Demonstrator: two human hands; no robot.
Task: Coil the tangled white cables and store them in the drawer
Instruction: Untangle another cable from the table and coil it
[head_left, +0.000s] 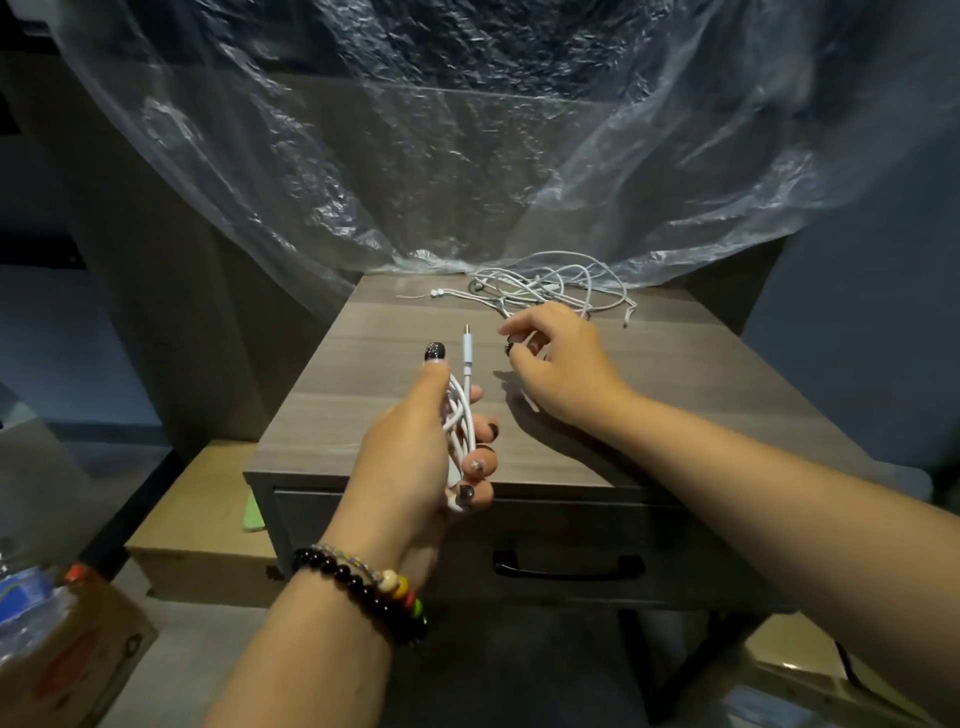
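My left hand (415, 457) is closed around a coiled white cable (460, 421) above the front of the wooden side table (363, 405); its plug end sticks up past my thumb. My right hand (558, 364) hovers over the table top with curled fingers, pinching a thin white strand at the near edge of the tangled white cables (550, 286). That tangle lies at the back of the table top, with earbud ends trailing to the left. The drawer (415, 545) below the top is shut, its black handle (569, 569) facing me.
Clear plastic sheeting (467, 156) hangs behind the table and touches its back edge. A cardboard box (208, 525) stands to the left of the table, another box (67, 660) at the lower left. A dark wall panel rises at the left.
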